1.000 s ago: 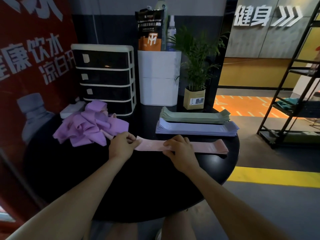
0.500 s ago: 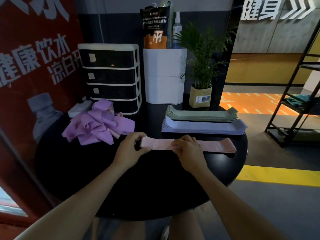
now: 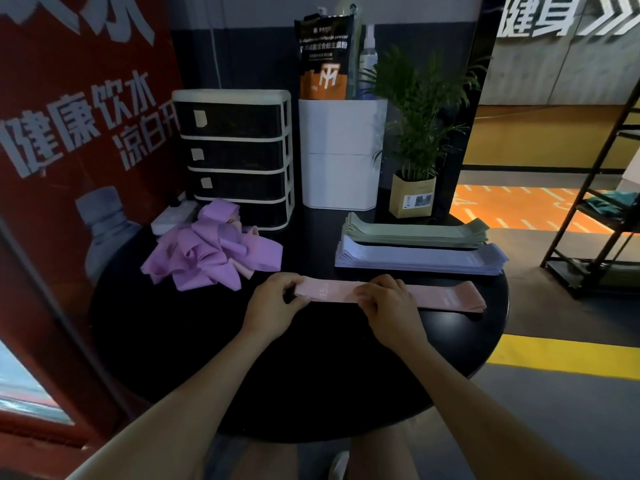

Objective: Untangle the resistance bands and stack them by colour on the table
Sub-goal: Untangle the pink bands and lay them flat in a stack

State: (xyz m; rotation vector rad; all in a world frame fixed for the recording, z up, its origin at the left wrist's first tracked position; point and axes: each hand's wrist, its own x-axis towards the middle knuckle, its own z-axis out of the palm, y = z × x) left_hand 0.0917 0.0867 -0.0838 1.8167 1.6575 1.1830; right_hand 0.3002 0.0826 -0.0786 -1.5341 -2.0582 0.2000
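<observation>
Left hand (image 3: 273,303): curled at the left end of the pink band (image 3: 440,295), fingertips pinching that end
Right hand (image 3: 386,304): fingers bent down over the middle of the pink band, pinning it to the table (image 3: 207,358)
Pink band: flat and straight along the near part of the black round table, "15" printed near the left end, right end near the table's right edge
Purple bands (image 3: 211,252): tangled heap at far left of the table, a strip of pink poking out of it
Blue stack (image 3: 420,260): neat pile just behind the pink band, right side
Green stack (image 3: 415,233): neat pile directly behind the blue stack
Back of table: black drawer unit (image 3: 239,157), white box (image 3: 341,152) with a pouch on top, potted plant (image 3: 414,140)
Left side: red poster (image 3: 69,133) with white lettering
</observation>
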